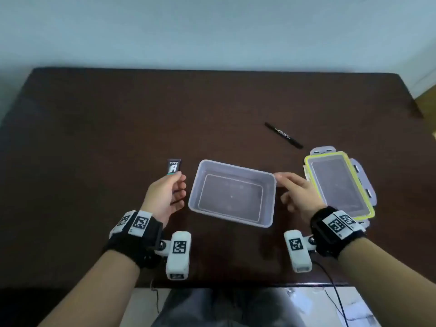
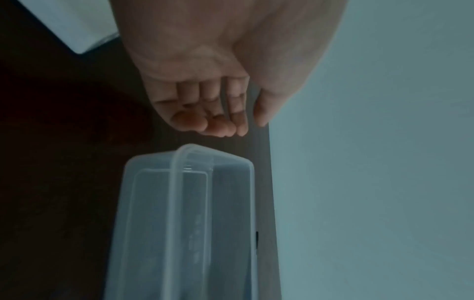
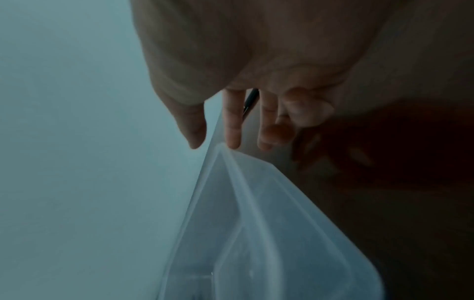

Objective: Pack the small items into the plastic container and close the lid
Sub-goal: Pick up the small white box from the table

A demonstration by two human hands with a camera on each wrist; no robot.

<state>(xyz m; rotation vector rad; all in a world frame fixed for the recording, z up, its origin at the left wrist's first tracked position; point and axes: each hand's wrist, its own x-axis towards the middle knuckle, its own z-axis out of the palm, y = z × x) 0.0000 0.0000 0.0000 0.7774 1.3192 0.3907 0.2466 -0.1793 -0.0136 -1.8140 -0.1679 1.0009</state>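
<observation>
on the dark table (image 1: 99,128), the clear plastic container (image 1: 232,193) sits open and empty, and everything else is placed around it. just left of the container, the left hand (image 1: 165,197) pinches a small black packet (image 1: 174,166) by its near end between thumb and forefinger, holding it above the tabletop. just right of the container, the right hand (image 1: 298,192) holds nothing; its fingers are loosely extended, with the fingertips (image 3: 232,140) at the container's far right corner, contact unclear. the lid (image 1: 339,187), yellow-rimmed, lies flat right of the container, beyond that hand. a black pen (image 1: 283,135) lies behind the container, well apart
</observation>
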